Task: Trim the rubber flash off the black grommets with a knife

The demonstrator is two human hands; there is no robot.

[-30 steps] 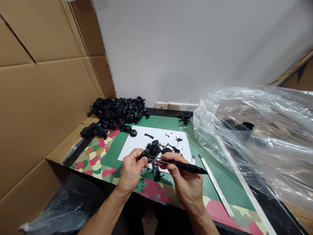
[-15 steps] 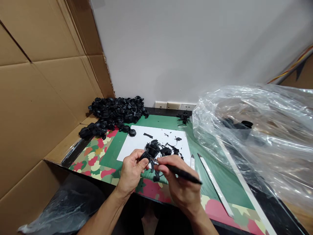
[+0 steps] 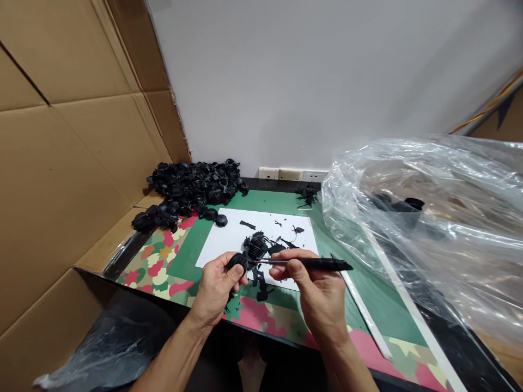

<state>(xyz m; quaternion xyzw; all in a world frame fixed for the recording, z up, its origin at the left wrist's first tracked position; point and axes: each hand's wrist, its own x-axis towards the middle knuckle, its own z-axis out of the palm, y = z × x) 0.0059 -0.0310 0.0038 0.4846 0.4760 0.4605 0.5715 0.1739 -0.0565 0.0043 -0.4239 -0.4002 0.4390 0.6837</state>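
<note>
My left hand (image 3: 214, 288) pinches a round, ribbed black rubber part (image 3: 237, 263) between thumb and fingers above the near edge of a white sheet (image 3: 216, 239). In my right hand (image 3: 322, 294) is a slim tool with a black handle (image 3: 327, 264), its thin metal blade pointing left, with the tip by the held part. Whether the tip touches it, I cannot tell. Just beyond lies another ribbed black part (image 3: 256, 245) on the sheet. Torn black scraps (image 3: 262, 288) lie between and below my hands.
A heap of black ribbed parts (image 3: 196, 182) sits at the back left by a cardboard wall (image 3: 81, 163). Black shavings (image 3: 306, 195) lie at the back. Clear plastic wrapping (image 3: 408, 169) covers the right side. A white strip (image 3: 368, 321) rests beside my right hand.
My right hand has shifted right, and the tool has swung to nearly level, showing more of its blade. The part in my left hand has turned and moved slightly left.
</note>
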